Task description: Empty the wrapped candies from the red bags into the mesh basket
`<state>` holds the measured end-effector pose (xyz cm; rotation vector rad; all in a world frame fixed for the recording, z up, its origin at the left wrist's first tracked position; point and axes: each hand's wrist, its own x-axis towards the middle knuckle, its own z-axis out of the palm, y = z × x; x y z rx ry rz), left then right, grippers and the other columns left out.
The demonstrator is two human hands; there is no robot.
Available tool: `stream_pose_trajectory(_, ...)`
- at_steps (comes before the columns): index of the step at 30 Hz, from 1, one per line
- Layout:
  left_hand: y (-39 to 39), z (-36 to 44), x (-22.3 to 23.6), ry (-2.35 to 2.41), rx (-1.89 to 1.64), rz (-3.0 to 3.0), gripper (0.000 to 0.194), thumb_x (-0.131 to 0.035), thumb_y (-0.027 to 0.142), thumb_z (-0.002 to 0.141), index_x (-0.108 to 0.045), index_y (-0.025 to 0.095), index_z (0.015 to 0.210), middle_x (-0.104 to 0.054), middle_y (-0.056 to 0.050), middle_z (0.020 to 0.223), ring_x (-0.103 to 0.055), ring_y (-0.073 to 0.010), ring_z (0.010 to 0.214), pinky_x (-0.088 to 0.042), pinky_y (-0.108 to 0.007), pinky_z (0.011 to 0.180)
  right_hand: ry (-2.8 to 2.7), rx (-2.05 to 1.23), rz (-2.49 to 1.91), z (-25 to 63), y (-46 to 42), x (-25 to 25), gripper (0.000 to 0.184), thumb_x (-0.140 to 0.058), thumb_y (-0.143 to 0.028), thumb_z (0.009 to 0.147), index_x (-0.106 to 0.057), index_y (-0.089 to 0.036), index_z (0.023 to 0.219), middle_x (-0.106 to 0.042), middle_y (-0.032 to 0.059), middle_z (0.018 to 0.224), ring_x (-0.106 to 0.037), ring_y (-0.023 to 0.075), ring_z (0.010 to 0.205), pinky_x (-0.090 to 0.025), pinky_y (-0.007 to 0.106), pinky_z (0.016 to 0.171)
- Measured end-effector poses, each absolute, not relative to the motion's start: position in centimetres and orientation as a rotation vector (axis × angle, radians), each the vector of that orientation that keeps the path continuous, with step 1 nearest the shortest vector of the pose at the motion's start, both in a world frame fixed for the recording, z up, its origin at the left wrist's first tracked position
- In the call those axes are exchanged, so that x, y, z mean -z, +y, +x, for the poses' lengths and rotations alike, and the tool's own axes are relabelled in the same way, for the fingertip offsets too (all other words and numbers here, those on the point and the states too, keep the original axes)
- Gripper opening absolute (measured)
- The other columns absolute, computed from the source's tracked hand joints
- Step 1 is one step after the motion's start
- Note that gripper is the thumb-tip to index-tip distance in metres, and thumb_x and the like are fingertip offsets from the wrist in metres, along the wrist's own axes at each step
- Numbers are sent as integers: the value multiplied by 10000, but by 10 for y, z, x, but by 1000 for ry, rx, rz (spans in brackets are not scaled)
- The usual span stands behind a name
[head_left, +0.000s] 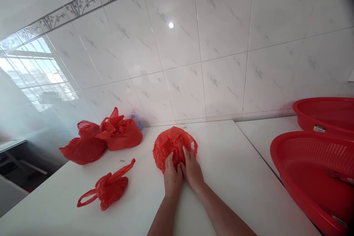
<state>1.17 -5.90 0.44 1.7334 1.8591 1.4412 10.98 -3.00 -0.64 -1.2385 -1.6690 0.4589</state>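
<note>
Bulging bags (118, 138) sit at the table's (221, 147) left, perhaps set aside for room. Mid-table, left hand (173, 180) and right hand (193, 171) curve over a crumpled bag (163, 143), apparently steadying it; whether pinching, I cannot tell. Past the table's right edge: a basket (280, 151).

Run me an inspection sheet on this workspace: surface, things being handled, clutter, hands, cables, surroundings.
Surface: white table, with a seam on the right where another white surface adjoins.
Things handled: crumpled red bag, under both hands; contents hidden.
Clutter: small red bag to the left; two more red bags by the wall, a bottle partly behind one; near tub and far tub, both red, at right.
Hands: left hand and right hand both touch the crumpled bag, close together; grip unclear.
Cables: nothing seen.
Surroundings: tiled wall behind, reflecting a barred window at left.
</note>
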Motion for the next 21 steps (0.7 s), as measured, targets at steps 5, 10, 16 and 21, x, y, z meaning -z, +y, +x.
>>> stream_pose_trajectory(5,-58,14,-6,2028,-1431,2028,413,-441,156,846,-498,225,1249,-431,-101,1389,-460,-262,1224,-443,-447,938,-1367,-813,-1189,113,-27,2,240,-462,-198,774,-650,-227,919,-622,52,893,-569,206,784,-414,321,708)
stream_pose_trajectory(10,-48,20,-1,2044,-1230,2435,382,-391,128,863,-573,236,1181,-469,-49,1387,-375,-256,1299,-310,-470,1053,-1166,-1002,-1090,123,-26,-5,135,-445,-211,736,-530,-214,631,-548,-18,643,-473,150,616,-372,274,604)
stream_pose_trajectory(16,-33,26,-3,2122,-910,2311,483,-478,360,853,-478,238,1320,-290,-53,1499,-264,-319,1356,-333,-515,1022,-769,-1285,-859,146,-20,-6,30,-501,-215,653,-505,-206,624,-536,-31,611,-488,129,582,-425,253,561)
stream_pose_trajectory(21,-22,26,-10,2138,-761,2260,610,-431,601,820,-441,303,1352,-161,-19,1541,-216,-349,1367,-300,-555,1022,-435,-1417,-709,169,-14,-1,53,-537,-197,638,-527,-205,689,-612,1,657,-564,137,589,-512,281,598)
